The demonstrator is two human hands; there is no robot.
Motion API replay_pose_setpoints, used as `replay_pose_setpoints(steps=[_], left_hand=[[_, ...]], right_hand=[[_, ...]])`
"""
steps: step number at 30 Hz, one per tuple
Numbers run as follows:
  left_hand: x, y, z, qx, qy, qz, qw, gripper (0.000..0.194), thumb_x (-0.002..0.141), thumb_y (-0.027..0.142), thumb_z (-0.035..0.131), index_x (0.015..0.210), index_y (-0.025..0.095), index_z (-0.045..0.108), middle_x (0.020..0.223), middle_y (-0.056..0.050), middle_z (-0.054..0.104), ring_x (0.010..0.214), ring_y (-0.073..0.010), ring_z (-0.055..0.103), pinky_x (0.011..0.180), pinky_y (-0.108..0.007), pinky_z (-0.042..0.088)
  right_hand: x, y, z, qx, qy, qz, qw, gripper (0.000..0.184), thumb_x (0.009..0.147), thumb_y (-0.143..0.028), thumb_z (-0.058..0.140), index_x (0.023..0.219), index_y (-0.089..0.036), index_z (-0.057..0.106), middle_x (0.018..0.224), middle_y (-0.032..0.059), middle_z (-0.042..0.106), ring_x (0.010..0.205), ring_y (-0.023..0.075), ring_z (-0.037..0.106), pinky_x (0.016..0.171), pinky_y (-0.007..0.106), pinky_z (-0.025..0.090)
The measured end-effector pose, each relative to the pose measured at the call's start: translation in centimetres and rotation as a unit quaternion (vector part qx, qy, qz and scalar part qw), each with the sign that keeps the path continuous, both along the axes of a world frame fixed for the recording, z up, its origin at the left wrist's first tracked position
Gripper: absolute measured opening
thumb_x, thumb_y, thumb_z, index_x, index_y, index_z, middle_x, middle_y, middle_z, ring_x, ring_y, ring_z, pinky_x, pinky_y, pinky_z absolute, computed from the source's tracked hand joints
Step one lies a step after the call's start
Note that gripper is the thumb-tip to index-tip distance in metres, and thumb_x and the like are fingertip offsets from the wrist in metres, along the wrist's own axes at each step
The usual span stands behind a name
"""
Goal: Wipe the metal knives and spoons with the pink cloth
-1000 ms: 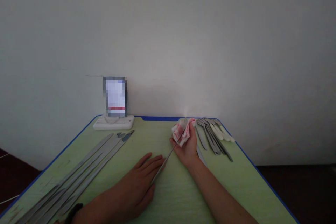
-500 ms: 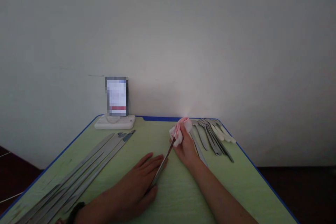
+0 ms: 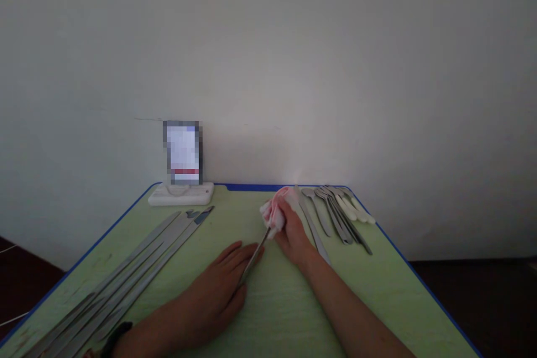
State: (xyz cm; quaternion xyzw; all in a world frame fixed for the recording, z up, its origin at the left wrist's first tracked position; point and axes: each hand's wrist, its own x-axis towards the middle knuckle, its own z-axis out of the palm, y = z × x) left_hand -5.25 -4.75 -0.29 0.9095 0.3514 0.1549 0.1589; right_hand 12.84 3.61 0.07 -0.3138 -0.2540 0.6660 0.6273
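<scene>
My left hand (image 3: 222, 285) is closed on one end of a slim metal piece of cutlery (image 3: 254, 264), low over the table. Its far end runs into a crumpled pink-and-white cloth (image 3: 274, 213), so I cannot tell its kind. My right hand (image 3: 294, 235) grips the cloth around that end. Just right of my right hand lies a table knife (image 3: 311, 224). Beyond it are a spoon (image 3: 316, 210) and a cluster of more spoons (image 3: 335, 215), with several white-handled pieces (image 3: 354, 210) among them.
Several long flat metal knives (image 3: 138, 268) lie in a row along the left of the green table (image 3: 277, 324), which has a blue edge. A lit phone with a blurred screen (image 3: 183, 151) stands on a white base (image 3: 181, 194) at the back left, against the wall (image 3: 268, 67).
My right hand and the cloth have shifted slightly left and toward me along the cutlery. My left hand keeps its hold, with a small shift left. The camera view has moved slightly.
</scene>
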Motion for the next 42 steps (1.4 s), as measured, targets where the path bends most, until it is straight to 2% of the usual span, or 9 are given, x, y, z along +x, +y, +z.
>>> replay_pose_setpoints(steps=[6, 18, 22, 25, 28, 30, 35, 38, 42], left_hand=[[0.1, 0.5, -1.7, 0.019, -0.039, 0.046, 0.998, 0.048, 0.093, 0.014, 0.036, 0.14, 0.022, 0.035, 0.143, -0.008, 0.045, 0.132, -0.02, 0.041, 0.111, -0.044, 0.035], [0.2, 0.5, -1.7, 0.02, -0.048, 0.054, 0.997, 0.048, 0.093, 0.015, 0.037, 0.14, 0.023, 0.034, 0.142, -0.007, 0.046, 0.131, -0.0191, 0.042, 0.11, -0.043, 0.038], [0.2, 0.2, -1.6, 0.029, -0.034, 0.057, 0.997, 0.047, 0.093, 0.019, 0.038, 0.14, 0.023, 0.036, 0.142, -0.007, 0.046, 0.13, -0.0204, 0.043, 0.11, -0.042, 0.037], [0.3, 0.0, -1.3, 0.026, -0.031, 0.061, 0.997, 0.049, 0.093, 0.021, 0.04, 0.141, 0.022, 0.034, 0.142, -0.008, 0.046, 0.131, -0.022, 0.043, 0.111, -0.042, 0.036], [0.4, -0.1, -0.7, 0.006, -0.028, 0.063, 0.998, 0.048, 0.092, 0.021, 0.041, 0.14, 0.021, 0.035, 0.139, -0.009, 0.049, 0.129, -0.0225, 0.044, 0.111, -0.042, 0.036], [0.5, 0.0, -0.5, -0.003, -0.03, 0.064, 0.998, 0.047, 0.092, 0.02, 0.041, 0.139, 0.02, 0.037, 0.138, -0.01, 0.05, 0.129, -0.0223, 0.044, 0.111, -0.042, 0.036], [0.6, 0.3, -1.2, 0.002, -0.034, 0.072, 0.997, 0.052, 0.088, 0.009, 0.036, 0.138, 0.021, 0.035, 0.139, -0.008, 0.049, 0.128, -0.0198, 0.045, 0.11, -0.041, 0.038], [0.5, 0.3, -2.0, 0.013, -0.031, 0.077, 0.996, 0.062, 0.081, 0.0, 0.035, 0.139, 0.021, 0.034, 0.142, -0.008, 0.045, 0.13, -0.0192, 0.042, 0.11, -0.042, 0.037], [0.5, 0.2, -2.4, 0.004, -0.013, 0.089, 0.996, 0.075, 0.07, -0.005, 0.035, 0.141, 0.021, 0.032, 0.146, -0.007, 0.041, 0.133, -0.0197, 0.039, 0.111, -0.043, 0.036]], right_hand=[[1.3, 0.1, 1.0, -0.065, 0.151, -0.02, 0.986, 0.029, 0.077, -0.05, 0.06, 0.069, -0.022, 0.058, 0.056, -0.0043, 0.061, 0.043, 0.009, 0.05, 0.041, 0.021, 0.038], [1.3, 0.5, 0.8, -0.071, 0.148, -0.055, 0.985, 0.023, 0.068, -0.033, 0.073, 0.071, -0.022, 0.053, 0.057, -0.0078, 0.06, 0.048, 0.0081, 0.054, 0.044, 0.019, 0.042], [1.1, 0.6, 0.5, -0.068, 0.088, -0.037, 0.993, 0.025, 0.064, -0.034, 0.076, 0.071, -0.02, 0.056, 0.056, -0.0063, 0.059, 0.049, 0.0088, 0.053, 0.046, 0.02, 0.042], [0.8, 0.0, 0.2, -0.011, -0.025, 0.027, 0.999, 0.027, 0.063, -0.036, 0.077, 0.068, -0.017, 0.06, 0.057, -0.0031, 0.06, 0.051, 0.0088, 0.052, 0.049, 0.02, 0.042], [0.5, -0.6, 0.0, 0.052, -0.151, 0.117, 0.98, 0.026, 0.065, -0.037, 0.076, 0.066, -0.014, 0.063, 0.059, -0.0002, 0.062, 0.052, 0.0086, 0.051, 0.051, 0.02, 0.039], [0.3, -0.9, 0.0, 0.062, -0.19, 0.134, 0.971, 0.026, 0.066, -0.037, 0.074, 0.063, -0.013, 0.064, 0.059, 0.0004, 0.062, 0.052, 0.0091, 0.052, 0.051, 0.02, 0.039], [0.1, -0.3, 0.2, -0.011, -0.054, 0.004, 0.998, 0.022, 0.068, -0.037, 0.07, 0.064, -0.017, 0.06, 0.056, -0.0027, 0.06, 0.05, 0.0103, 0.052, 0.05, 0.022, 0.042], [0.2, 0.1, 0.5, -0.058, 0.057, -0.075, 0.994, 0.018, 0.068, -0.032, 0.069, 0.065, -0.02, 0.056, 0.054, -0.0057, 0.058, 0.049, 0.009, 0.052, 0.05, 0.02, 0.044], [0.6, 0.4, 0.8, -0.084, 0.118, -0.117, 0.982, 0.017, 0.07, -0.029, 0.068, 0.067, -0.021, 0.054, 0.054, -0.0071, 0.058, 0.048, 0.0086, 0.053, 0.051, 0.02, 0.046]])
